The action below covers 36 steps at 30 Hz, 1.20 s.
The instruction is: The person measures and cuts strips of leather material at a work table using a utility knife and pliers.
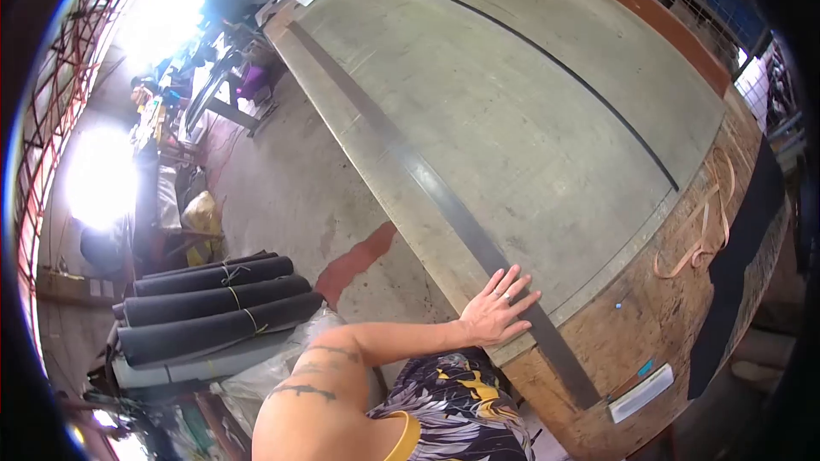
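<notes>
My left hand point(500, 307) lies flat with its fingers spread, a ring on one of them. It rests at the near left edge of a large worktable, on and beside a long flat dark metal bar point(457, 213). The bar runs along the table's left side, from the far corner to the near wooden end. Under it is a greenish-grey sheet surface point(512, 137). My right hand is out of view.
A thin black strip point(547, 53) crosses the sheet. At the wooden end lie a tan cord point(705, 222), black material point(743, 256), a white block point(641, 393) and a small teal piece point(645, 368). Dark rolls point(222, 320) are stacked left, on the floor side.
</notes>
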{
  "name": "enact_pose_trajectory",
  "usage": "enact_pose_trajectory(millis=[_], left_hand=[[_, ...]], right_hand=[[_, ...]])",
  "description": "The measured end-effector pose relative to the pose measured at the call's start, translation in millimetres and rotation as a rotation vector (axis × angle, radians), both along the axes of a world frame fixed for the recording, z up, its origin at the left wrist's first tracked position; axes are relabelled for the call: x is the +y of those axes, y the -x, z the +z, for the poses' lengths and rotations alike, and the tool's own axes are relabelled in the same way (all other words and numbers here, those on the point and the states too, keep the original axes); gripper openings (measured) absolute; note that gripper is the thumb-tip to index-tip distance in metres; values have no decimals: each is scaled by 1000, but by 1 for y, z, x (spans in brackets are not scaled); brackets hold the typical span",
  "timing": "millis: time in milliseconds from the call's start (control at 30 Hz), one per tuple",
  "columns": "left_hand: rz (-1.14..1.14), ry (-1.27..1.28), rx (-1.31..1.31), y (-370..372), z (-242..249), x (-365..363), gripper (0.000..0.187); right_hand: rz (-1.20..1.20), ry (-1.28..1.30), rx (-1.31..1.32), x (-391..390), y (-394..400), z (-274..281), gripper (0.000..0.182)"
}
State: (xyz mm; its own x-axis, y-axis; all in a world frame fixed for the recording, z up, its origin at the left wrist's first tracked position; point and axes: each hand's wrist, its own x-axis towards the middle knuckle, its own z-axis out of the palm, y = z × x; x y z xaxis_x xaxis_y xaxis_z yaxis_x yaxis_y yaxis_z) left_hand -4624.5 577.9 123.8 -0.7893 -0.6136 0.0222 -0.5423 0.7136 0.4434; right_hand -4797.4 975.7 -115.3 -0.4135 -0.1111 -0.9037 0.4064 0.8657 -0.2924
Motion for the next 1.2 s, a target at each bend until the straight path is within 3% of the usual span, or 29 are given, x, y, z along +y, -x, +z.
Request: enact_pose_trajectory(millis=[133,467,700,900,1200], left_hand=[[91,19,-19,9,4,14,60],[60,146,-80,19,3,27,51],[85,178,-34,21,5,31,45],[106,237,-52,27,9,36,53],[114,281,3,31,9,40,47]], right_hand=[[52,6,-14,10,34,-8,35],[97,1,-26,93,108,-21,36],[102,-2,-33,142,123,-22,37],[74,20,-16,198,135,-16,38],[-8,3,28,269,135,24,39]])
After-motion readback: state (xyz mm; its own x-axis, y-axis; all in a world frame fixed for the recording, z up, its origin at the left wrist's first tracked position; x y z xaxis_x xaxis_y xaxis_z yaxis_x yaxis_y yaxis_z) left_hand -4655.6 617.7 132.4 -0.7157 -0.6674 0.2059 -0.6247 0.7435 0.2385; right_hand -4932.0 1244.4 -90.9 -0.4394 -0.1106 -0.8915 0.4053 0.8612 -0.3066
